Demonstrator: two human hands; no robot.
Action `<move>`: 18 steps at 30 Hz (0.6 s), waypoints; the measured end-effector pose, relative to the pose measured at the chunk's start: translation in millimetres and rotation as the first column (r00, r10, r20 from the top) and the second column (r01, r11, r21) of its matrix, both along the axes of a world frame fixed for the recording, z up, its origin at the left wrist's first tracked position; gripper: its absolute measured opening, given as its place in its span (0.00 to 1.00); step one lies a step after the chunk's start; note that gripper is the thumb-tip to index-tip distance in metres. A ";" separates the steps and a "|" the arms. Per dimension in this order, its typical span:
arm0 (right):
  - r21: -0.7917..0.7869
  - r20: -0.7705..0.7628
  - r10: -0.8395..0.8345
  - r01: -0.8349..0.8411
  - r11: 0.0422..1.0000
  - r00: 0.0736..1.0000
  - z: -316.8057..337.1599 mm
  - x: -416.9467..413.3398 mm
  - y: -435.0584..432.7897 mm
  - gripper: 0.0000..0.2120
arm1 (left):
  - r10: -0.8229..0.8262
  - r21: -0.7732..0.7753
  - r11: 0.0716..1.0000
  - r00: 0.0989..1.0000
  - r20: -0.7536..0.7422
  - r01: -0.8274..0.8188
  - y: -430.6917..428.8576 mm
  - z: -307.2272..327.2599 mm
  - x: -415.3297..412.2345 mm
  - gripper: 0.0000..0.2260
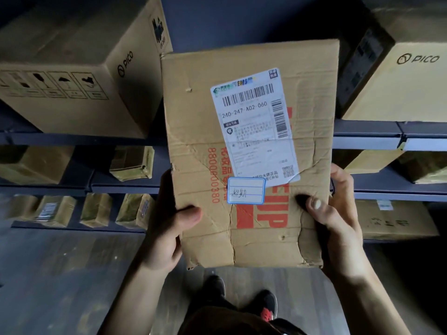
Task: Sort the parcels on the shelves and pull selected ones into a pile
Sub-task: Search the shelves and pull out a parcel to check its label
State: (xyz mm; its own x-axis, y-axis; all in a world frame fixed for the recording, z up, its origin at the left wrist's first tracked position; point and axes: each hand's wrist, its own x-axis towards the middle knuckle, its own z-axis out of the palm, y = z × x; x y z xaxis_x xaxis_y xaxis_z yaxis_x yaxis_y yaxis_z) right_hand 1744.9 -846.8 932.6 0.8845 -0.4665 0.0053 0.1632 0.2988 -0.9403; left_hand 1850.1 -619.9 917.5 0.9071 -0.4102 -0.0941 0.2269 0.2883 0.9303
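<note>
A worn, creased cardboard parcel (193,131) fills the middle of the head view, held up in front of the shelves. It carries a white shipping label (254,124), a small blue-edged sticker with handwriting (246,191) and red print. My left hand (169,228) grips its lower left edge, thumb on the front face. My right hand (338,213) grips the lower right edge, thumb pressed into a dent in the cardboard. The fingers of both hands are hidden behind the parcel.
Dark metal shelving (367,139) runs across behind the parcel. Large PICO cartons sit on the upper shelf at left (72,76) and right (396,85). Several small taped parcels (131,163) stand on the lower shelves. My shoes (266,303) are on the floor below.
</note>
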 end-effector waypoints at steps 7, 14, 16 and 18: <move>0.011 -0.028 -0.010 0.011 1.000 1.000 -5.8 2.3 3.6 0.26 | 0.021 -0.003 1.000 0.993 -0.118 -0.021 -0.3 -2.7 -2.6 0.47; 0.018 -0.043 -0.026 0.026 0.999 0.999 -8.6 6.8 13.8 0.28 | 0.013 0.003 1.000 0.985 -0.171 -0.013 6.6 0.8 4.2 0.49; 0.023 -0.053 -0.034 0.035 0.999 0.998 -10.2 7.7 16.4 0.28 | -0.003 0.000 1.000 0.979 -0.204 0.003 6.8 3.7 4.9 0.51; 0.028 -0.066 -0.051 0.053 0.998 0.996 -12.7 7.1 18.7 0.29 | -0.027 -0.026 0.999 0.960 -0.278 0.021 6.6 6.3 6.3 0.52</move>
